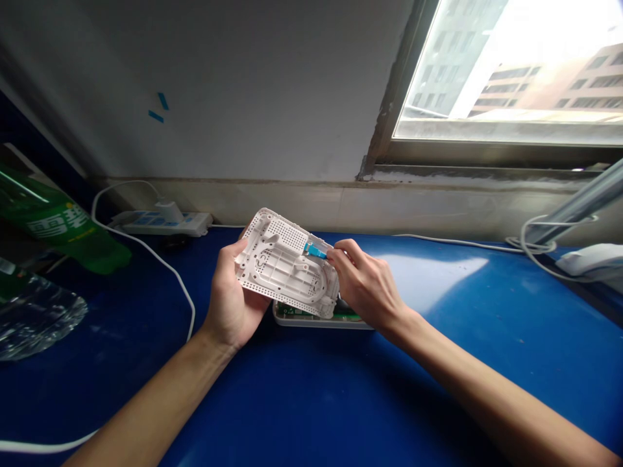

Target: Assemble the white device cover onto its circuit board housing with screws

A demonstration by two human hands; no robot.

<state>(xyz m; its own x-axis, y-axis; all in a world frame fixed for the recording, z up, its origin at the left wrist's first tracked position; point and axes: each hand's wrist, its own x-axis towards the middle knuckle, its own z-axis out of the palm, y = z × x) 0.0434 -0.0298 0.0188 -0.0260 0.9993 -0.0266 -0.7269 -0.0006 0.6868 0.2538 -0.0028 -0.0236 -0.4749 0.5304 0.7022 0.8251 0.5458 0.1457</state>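
Observation:
My left hand [231,295] grips the left end of a white plastic housing [277,263], thumb on its face. The housing is tilted, its ribbed, vented inner side towards me. Near its upper right edge lies a small blue fibre-optic connector [315,250]. The fingers of my right hand [365,279] are pinched at the connector's right end, beside the housing. Below the housing, a white shell [324,322] with a green circuit board [292,309] rests on the blue table; the housing and my right hand hide much of it.
On the left lie a green bottle [63,220] and a clear bottle [39,314]. A power strip [165,222] with a white plug stands by the wall, and a white cable [170,266] runs over the blue table [302,395]. A metal pole [579,198] with coiled cable is at right.

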